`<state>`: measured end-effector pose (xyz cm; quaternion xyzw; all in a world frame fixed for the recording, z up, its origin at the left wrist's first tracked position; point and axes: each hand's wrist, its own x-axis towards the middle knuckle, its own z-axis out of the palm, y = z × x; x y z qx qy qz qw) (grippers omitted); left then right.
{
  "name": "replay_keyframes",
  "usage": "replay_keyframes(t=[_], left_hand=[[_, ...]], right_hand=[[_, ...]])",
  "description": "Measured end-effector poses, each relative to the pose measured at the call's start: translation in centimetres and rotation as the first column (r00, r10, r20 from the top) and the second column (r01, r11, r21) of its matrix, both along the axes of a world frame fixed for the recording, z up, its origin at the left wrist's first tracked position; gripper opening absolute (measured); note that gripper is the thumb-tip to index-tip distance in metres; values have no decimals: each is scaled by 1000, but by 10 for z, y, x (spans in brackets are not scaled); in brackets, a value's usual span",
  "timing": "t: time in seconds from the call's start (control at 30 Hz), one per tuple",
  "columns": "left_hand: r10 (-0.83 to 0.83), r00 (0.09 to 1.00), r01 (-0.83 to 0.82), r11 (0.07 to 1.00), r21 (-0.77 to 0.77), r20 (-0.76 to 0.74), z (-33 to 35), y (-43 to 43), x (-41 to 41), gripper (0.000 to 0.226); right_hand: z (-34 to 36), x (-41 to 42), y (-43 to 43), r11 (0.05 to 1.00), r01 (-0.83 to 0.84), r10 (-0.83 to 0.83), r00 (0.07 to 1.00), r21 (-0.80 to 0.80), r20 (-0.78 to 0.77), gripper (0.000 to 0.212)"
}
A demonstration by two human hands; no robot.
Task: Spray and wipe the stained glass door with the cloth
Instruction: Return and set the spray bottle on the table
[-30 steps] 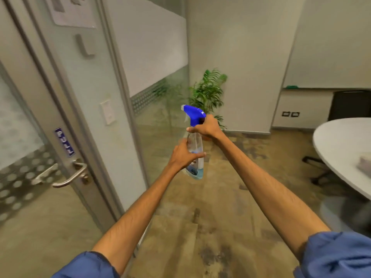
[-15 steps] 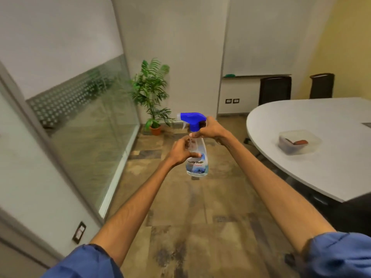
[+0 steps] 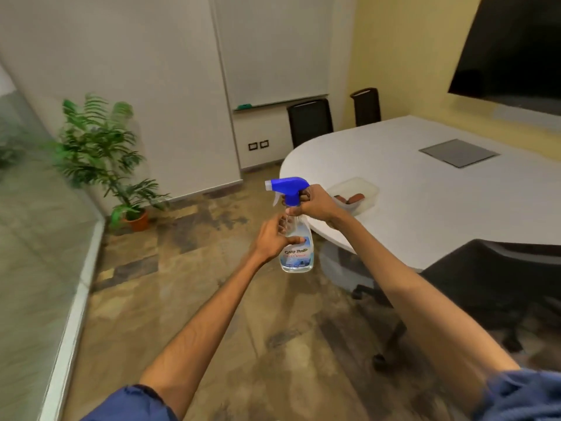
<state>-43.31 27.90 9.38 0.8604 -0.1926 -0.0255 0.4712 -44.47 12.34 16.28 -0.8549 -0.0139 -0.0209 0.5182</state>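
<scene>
Spray bottle [image 3: 299, 257], label blurred, gripped by left hand [image 3: 271, 242], right hand [image 3: 316, 202]

We look across a mottled brown stone-tile floor [image 3: 212, 314]. Along the left edge runs a glass partition [image 3: 30, 223], with a green potted palm in a terracotta pot [image 3: 100, 153] just beside it. At right stands a white oval table [image 3: 425, 226], with two black chairs [image 3: 309, 121] behind it. A black screen [image 3: 516, 47] hangs on the yellow wall [image 3: 403, 56] at upper right.
</scene>
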Motion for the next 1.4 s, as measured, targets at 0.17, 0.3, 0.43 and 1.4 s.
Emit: replay_keyframes(t=[0.17, 0.3, 0.43, 1.4], left_hand=[[-117, 993, 116, 993, 29, 20, -14, -72, 62, 60], [-242, 970, 240, 968, 72, 26, -19, -125, 114, 61], [-385, 921, 381, 921, 81, 57, -20, -173, 158, 61], [-477, 854, 513, 840, 177, -209, -111, -505, 302, 49]], right_hand=[[-20, 42, -73, 998, 67, -67, 997, -15, 38, 31], [-26, 76, -123, 987, 158, -157, 987, -32, 34, 38], [-28, 99, -170, 973, 232, -233, 972, 11, 26, 31], [-135, 223, -467, 801, 598, -583, 788, 22, -195, 47]])
